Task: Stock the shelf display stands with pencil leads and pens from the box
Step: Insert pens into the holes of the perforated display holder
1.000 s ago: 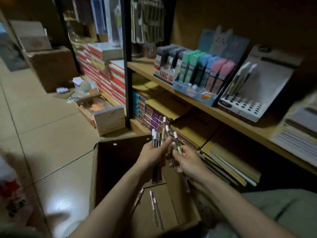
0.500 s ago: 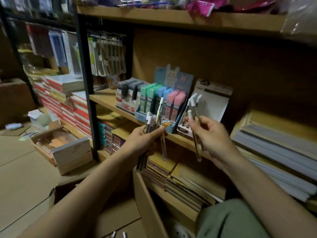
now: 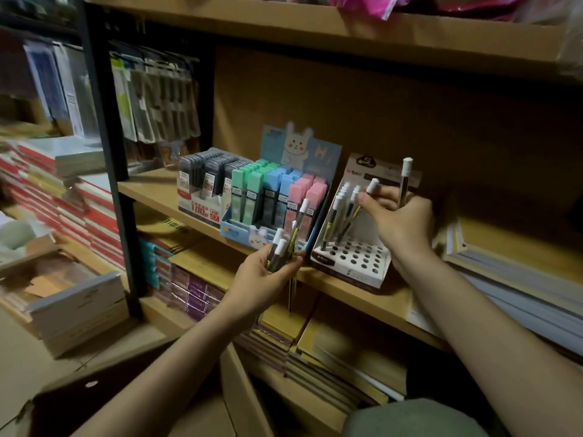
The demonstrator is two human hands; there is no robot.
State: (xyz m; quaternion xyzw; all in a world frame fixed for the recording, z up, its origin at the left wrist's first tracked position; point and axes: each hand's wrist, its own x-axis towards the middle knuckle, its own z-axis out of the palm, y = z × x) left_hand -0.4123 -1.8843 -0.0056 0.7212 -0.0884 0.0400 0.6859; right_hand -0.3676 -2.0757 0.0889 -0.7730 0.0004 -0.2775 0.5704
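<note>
Pens [image 3: 285, 247] bunched in the left hand [image 3: 263, 277], fingers curled round them, low in front of the pencil-lead display [image 3: 268, 197]. Right hand [image 3: 399, 220] pinches two more pens just above the perforated pen stand [image 3: 353, 257] on the shelf [image 3: 353, 293].

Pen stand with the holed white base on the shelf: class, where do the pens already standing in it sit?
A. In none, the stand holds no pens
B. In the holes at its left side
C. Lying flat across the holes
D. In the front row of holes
B: in the pen stand, the white-capped pens stand in holes at its left side, while the front and right holes show empty.
</note>
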